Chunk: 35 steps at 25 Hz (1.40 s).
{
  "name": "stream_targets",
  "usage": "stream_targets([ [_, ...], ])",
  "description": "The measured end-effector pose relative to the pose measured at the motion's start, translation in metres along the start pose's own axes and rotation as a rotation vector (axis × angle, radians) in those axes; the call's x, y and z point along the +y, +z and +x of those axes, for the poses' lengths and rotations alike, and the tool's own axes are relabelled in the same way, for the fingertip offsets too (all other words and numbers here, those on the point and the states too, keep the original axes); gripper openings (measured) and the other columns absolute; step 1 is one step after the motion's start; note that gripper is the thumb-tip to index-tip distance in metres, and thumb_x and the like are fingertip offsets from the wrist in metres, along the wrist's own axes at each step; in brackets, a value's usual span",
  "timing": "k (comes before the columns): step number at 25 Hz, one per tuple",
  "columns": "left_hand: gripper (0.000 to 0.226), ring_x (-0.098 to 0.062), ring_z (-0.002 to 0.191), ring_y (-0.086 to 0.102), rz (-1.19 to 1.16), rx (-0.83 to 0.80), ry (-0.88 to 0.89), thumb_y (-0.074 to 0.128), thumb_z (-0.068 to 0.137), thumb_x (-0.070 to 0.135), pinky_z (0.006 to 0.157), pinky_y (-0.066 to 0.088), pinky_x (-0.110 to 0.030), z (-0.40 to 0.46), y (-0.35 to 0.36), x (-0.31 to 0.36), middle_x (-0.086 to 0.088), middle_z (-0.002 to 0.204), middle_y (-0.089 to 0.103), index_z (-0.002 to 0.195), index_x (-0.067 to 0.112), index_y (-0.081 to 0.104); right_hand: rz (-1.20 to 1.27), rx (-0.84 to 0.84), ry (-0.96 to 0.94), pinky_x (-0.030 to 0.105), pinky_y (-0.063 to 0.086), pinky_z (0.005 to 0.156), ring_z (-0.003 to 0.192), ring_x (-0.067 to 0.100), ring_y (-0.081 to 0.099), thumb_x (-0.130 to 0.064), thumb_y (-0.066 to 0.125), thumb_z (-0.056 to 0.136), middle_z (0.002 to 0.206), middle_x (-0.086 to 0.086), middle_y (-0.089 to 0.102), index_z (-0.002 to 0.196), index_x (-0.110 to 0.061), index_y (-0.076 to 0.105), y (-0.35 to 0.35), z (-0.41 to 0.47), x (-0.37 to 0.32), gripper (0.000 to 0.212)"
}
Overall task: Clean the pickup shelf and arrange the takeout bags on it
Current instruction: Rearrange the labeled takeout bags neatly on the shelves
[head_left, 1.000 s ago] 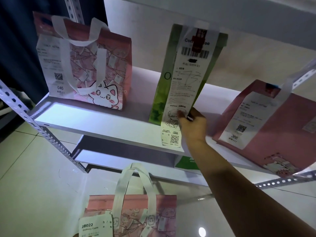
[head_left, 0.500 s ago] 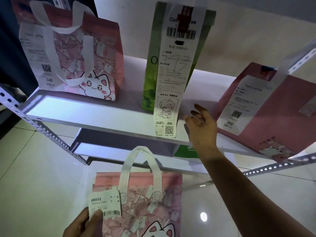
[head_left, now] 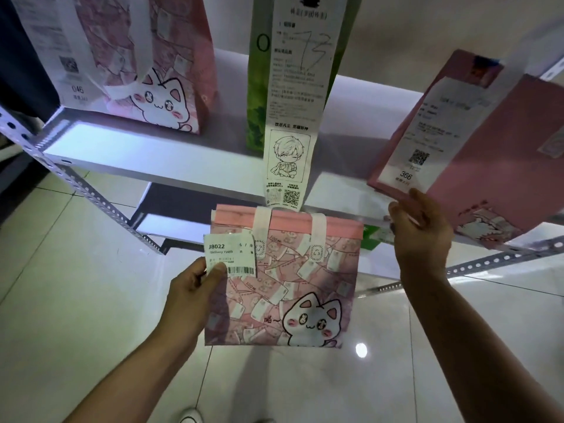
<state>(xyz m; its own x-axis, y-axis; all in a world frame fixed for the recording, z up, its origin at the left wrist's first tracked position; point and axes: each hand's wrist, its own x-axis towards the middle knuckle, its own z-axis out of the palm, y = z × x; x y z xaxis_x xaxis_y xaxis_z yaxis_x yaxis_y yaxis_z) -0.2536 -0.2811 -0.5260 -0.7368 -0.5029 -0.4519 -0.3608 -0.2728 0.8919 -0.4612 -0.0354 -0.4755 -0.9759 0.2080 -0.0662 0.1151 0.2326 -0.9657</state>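
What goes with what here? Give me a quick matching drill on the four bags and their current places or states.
Things:
1. J8022 bag
2. 046 bag
3. green bag
4. 366 bag

States:
A. shelf middle, long receipt hanging past the edge
B. shelf right end, tilted, right hand at its lower corner
C. below the shelf, gripped by the left hand
D. shelf left end, upright

Pairs: 1-C, 2-D, 3-A, 4-B

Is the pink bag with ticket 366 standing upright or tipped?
Tipped. The pink bag leans sideways on the shelf, its bottom corner overhanging the edge.
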Motion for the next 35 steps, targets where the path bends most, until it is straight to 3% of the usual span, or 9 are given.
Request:
stream_targets([
  [3, 0.019, -0.022, 0.089, 0.076, 0.005, -0.018, 0.0, 0.056, 0.099, 0.025, 0.072, 0.061, -0.037, 0.003, 0.012, 0.005, 0.0, 0.101, 0.078, 0.104, 0.031, 0.074, 0.121, 0.185, 0.116, 0.037, 0.06, 0.09, 0.103, 0.01, 0.07, -0.019, 0.072, 0.09, 0.113, -0.008, 0.071, 0.132, -0.029, 0.055, -0.02, 0.002, 0.009, 0.046],
  [7, 0.019, -0.019, 0.086, 0.076, 0.0, -0.02, 0.017, 0.058, 0.098, 0.024, 0.076, 0.058, -0.04, 0.006, 0.029, 0.013, 0.001, 0.098, 0.079, 0.1, 0.032, 0.075, 0.277, 0.354, 0.18, 0.03, 0.06, 0.086, 0.103, 0.01, 0.066, -0.016, 0.071, 0.087, 0.121, -0.001, 0.062, 0.15, -0.036, 0.03, -0.042, 0.01, 0.014, 0.077],
  [14, 0.018, -0.019, 0.088, 0.076, 0.038, -0.017, 0.01, 0.058, 0.098, 0.024, 0.075, 0.059, -0.04, 0.006, 0.044, 0.013, 0.003, 0.099, 0.078, 0.105, 0.03, 0.074, 0.217, 0.15, 0.204, 0.044, 0.057, 0.095, 0.116, 0.024, 0.066, -0.018, 0.071, 0.092, 0.134, 0.009, 0.063, 0.157, -0.035, 0.021, -0.052, 0.037, 0.01, 0.084],
  [19, 0.02, -0.012, 0.085, 0.075, 0.077, -0.038, 0.036, 0.056, 0.1, 0.025, 0.061, 0.059, -0.022, 0.003, 0.047, 0.015, 0.011, 0.097, 0.078, 0.102, 0.035, 0.073, 0.207, 0.055, 0.147, 0.042, 0.058, 0.093, 0.111, 0.02, 0.067, -0.021, 0.075, 0.09, 0.127, 0.004, 0.066, 0.156, -0.034, 0.029, -0.046, 0.05, 0.004, 0.081],
  [23, 0.02, -0.011, 0.083, 0.075, 0.066, -0.032, 0.033, 0.056, 0.1, 0.024, 0.057, 0.057, -0.017, 0.002, 0.045, 0.016, 0.01, 0.096, 0.078, 0.101, 0.034, 0.073, 0.21, -0.01, 0.144, 0.041, 0.057, 0.095, 0.113, 0.019, 0.066, -0.021, 0.074, 0.09, 0.127, 0.003, 0.066, 0.155, -0.031, 0.03, -0.038, 0.048, -0.002, 0.079],
  [27, 0.019, -0.015, 0.084, 0.076, 0.052, -0.019, 0.004, 0.056, 0.1, 0.024, 0.062, 0.06, -0.025, -0.002, 0.041, 0.012, 0.007, 0.096, 0.079, 0.104, 0.032, 0.072, 0.044, 0.013, 0.097, 0.037, 0.057, 0.095, 0.107, 0.015, 0.068, -0.022, 0.067, 0.096, 0.124, 0.003, 0.069, 0.15, -0.025, 0.039, -0.033, 0.01, 0.004, 0.06],
  [31, 0.019, -0.02, 0.088, 0.076, 0.049, 0.013, -0.053, 0.055, 0.1, 0.021, 0.077, 0.059, -0.042, -0.011, 0.031, 0.001, 0.003, 0.099, 0.079, 0.106, 0.027, 0.073, -0.075, -0.104, 0.07, 0.018, 0.054, 0.062, 0.084, 0.0, 0.068, -0.035, 0.054, 0.102, 0.095, -0.013, 0.071, 0.117, -0.031, 0.061, -0.019, -0.084, 0.039, 0.017],
  [35, 0.017, -0.028, 0.09, 0.075, 0.021, 0.06, -0.134, 0.058, 0.099, 0.018, 0.085, 0.058, -0.051, -0.014, 0.004, -0.027, -0.006, 0.098, 0.078, 0.097, 0.018, 0.074, -0.096, -0.158, 0.227, 0.018, 0.05, 0.053, 0.076, 0.0, 0.067, -0.033, 0.048, 0.105, 0.087, -0.017, 0.072, 0.098, -0.029, 0.062, 0.0, -0.15, 0.079, 0.015],
])
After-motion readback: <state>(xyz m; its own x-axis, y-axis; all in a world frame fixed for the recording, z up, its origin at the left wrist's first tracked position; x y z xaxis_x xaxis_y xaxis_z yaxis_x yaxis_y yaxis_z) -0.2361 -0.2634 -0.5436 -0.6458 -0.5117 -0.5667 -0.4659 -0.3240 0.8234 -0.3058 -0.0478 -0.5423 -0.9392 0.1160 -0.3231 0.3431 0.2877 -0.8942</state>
